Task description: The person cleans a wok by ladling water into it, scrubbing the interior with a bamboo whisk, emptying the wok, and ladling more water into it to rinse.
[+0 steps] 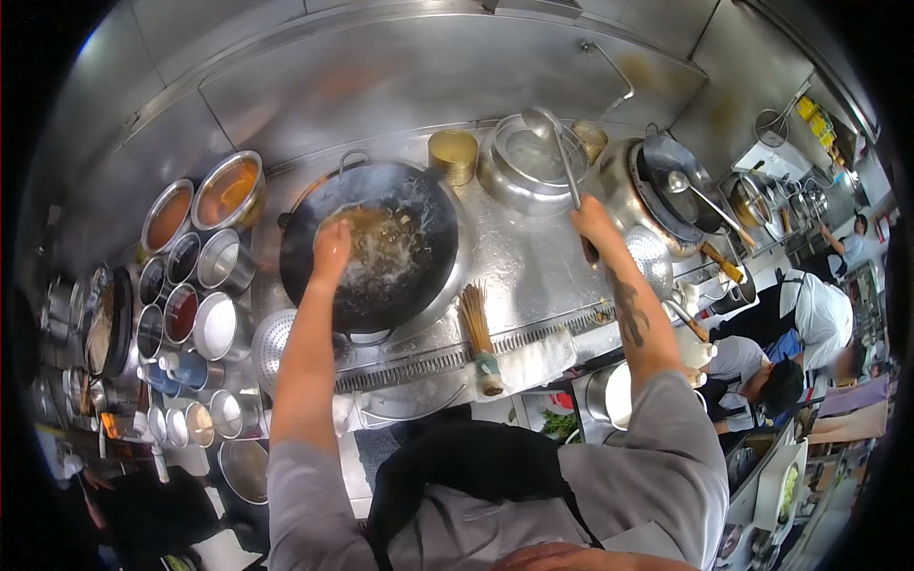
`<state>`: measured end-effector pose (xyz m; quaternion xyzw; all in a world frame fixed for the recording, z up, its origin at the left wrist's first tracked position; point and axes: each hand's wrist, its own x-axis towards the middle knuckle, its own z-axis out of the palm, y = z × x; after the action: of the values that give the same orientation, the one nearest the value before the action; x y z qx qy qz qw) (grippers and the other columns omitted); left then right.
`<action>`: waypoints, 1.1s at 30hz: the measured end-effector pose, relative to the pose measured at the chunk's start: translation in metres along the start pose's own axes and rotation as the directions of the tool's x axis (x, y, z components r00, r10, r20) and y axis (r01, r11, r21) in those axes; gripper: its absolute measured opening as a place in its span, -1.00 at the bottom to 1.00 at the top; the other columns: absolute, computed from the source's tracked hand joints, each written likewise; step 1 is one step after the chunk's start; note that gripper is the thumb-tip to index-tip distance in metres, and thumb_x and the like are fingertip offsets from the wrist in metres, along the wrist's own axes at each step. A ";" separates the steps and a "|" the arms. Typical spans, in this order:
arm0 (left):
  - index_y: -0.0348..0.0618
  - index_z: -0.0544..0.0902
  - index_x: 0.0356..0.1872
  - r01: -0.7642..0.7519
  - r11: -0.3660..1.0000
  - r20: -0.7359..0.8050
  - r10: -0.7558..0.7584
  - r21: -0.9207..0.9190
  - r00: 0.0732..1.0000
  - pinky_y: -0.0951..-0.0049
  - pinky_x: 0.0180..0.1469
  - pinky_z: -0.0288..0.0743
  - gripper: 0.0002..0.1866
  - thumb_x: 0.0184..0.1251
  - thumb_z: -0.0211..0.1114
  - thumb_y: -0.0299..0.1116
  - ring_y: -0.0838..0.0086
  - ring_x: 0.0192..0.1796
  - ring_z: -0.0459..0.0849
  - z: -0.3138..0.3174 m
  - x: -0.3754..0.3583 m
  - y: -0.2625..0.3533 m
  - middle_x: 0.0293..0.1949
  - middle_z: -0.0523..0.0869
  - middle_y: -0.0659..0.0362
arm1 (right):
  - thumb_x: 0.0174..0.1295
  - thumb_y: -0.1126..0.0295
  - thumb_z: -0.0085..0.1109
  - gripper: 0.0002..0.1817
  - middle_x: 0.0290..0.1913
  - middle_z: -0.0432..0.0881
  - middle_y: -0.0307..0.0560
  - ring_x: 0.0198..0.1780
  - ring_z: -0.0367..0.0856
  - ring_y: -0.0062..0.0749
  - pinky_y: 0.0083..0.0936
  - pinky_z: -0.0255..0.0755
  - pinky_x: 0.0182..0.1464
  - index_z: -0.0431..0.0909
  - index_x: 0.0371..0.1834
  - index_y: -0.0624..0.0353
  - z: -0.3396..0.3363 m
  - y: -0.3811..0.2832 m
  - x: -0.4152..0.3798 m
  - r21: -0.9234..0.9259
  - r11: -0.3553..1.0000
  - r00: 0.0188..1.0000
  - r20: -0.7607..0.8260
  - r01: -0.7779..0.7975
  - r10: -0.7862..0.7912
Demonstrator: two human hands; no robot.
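My left hand point(332, 249) is over the large black wok point(419, 285), its fingers drawn together; whether anything is between them I cannot make out. Brownish liquid with small bits point(386, 238) swirls and splashes in the wok. Gripped in my right hand point(592, 219) is a ladle point(562, 157) with a long metal handle. The ladle's bowl is raised at the rim of a steel pot point(533, 195), which has a metal basin or strainer point(541, 152) set in its top. A bamboo brush point(476, 324) lies near the counter's front edge, between my arms.
Steel bowls with orange-red contents point(228, 190) and several seasoning containers point(181, 312) crowd the left. A yellowish tin point(452, 157) stands behind the wok. A second wok point(681, 171) with a ladle, and a perforated skimmer point(647, 262), are right. Co-workers point(819, 309) are farther right.
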<state>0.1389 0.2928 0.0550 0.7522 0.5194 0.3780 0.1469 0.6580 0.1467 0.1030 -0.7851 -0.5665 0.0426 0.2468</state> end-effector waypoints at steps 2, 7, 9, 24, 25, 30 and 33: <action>-0.29 0.67 -0.35 -0.004 0.997 -0.043 0.007 0.075 0.999 0.04 -0.06 0.47 -0.72 0.43 0.09 -0.31 -0.12 -0.16 0.63 -0.010 -0.013 -0.009 -0.30 0.69 -0.19 | 0.18 0.43 0.04 -0.68 -0.38 0.67 0.18 -0.39 0.70 -0.17 -0.29 0.47 -0.40 0.50 -0.07 0.42 0.011 0.003 0.022 -0.066 0.988 0.983 0.116 -0.136 0.143; -0.21 0.61 -0.46 -0.145 0.988 0.004 0.145 0.058 0.989 0.17 -0.12 0.47 -0.87 0.26 0.14 -0.51 0.07 -0.23 0.60 -0.031 -0.039 -0.028 -0.43 0.61 -0.04 | 0.18 0.46 0.03 -0.88 -0.48 0.59 -0.01 -0.43 0.64 -0.33 -0.43 0.37 -0.45 0.47 -0.31 0.30 0.025 0.024 0.062 0.618 0.575 0.832 0.504 -0.536 0.233; -0.20 0.58 -0.49 -0.172 0.984 0.038 0.170 0.045 0.985 0.17 -0.14 0.47 -0.89 0.20 0.13 -0.57 0.10 -0.24 0.59 -0.034 -0.044 -0.032 -0.45 0.58 -0.01 | 0.18 0.48 0.01 -0.94 -0.54 0.52 -0.15 -0.52 0.56 -0.43 -0.51 0.27 -0.51 0.40 -0.43 0.18 0.043 0.039 0.075 0.863 -0.175 0.845 0.501 -0.473 0.187; -0.22 0.70 -0.42 -0.143 0.985 0.243 0.116 0.096 0.963 0.04 -0.04 0.54 -0.76 0.23 0.18 -0.26 -0.09 -0.18 0.68 0.048 -0.018 0.051 -0.35 0.71 -0.14 | 0.38 0.40 -0.08 -0.49 -0.21 0.47 -0.21 -0.40 0.49 -0.66 -0.58 0.36 -0.41 0.21 0.30 0.56 -0.071 -0.073 -0.045 0.498 -0.480 0.692 0.495 -0.722 -0.526; -0.24 0.69 -0.39 -0.193 0.979 0.224 0.174 0.064 0.959 0.04 -0.05 0.55 -0.79 0.22 0.19 -0.30 -0.08 -0.18 0.68 0.058 -0.016 0.050 -0.34 0.71 -0.15 | 0.39 0.40 -0.10 -0.48 -0.20 0.46 -0.20 -0.41 0.49 -0.65 -0.57 0.37 -0.42 0.18 0.32 0.55 -0.074 -0.090 -0.060 0.463 -0.499 0.680 0.502 -0.733 -0.534; -0.32 0.66 -0.34 -0.071 0.986 0.163 0.096 -0.148 0.982 -0.01 -0.04 0.55 -0.87 0.18 0.20 -0.49 -0.12 -0.18 0.68 0.101 -0.018 0.021 -0.31 0.70 -0.23 | 0.38 0.42 -0.13 -0.45 -0.22 0.43 -0.16 -0.46 0.49 -0.60 -0.57 0.39 -0.51 0.12 0.37 0.53 -0.056 -0.142 -0.126 0.308 -0.543 0.608 0.571 -0.781 -0.551; -0.35 0.67 -0.34 0.077 0.996 0.290 -0.063 -0.035 0.955 0.02 -0.09 0.56 -0.86 0.19 0.18 -0.51 -0.09 -0.22 0.72 0.111 -0.017 -0.004 -0.33 0.71 -0.23 | 0.36 0.44 -0.12 -0.44 -0.24 0.41 -0.14 -0.47 0.50 -0.57 -0.61 0.44 -0.63 0.10 0.37 0.52 -0.048 -0.162 -0.151 0.282 -0.495 0.548 0.628 -0.822 -0.552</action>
<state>0.2132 0.2980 -0.0293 0.7769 0.5099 0.2703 0.2516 0.4805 0.0314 0.1834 -0.1353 -0.0439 0.8657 0.4799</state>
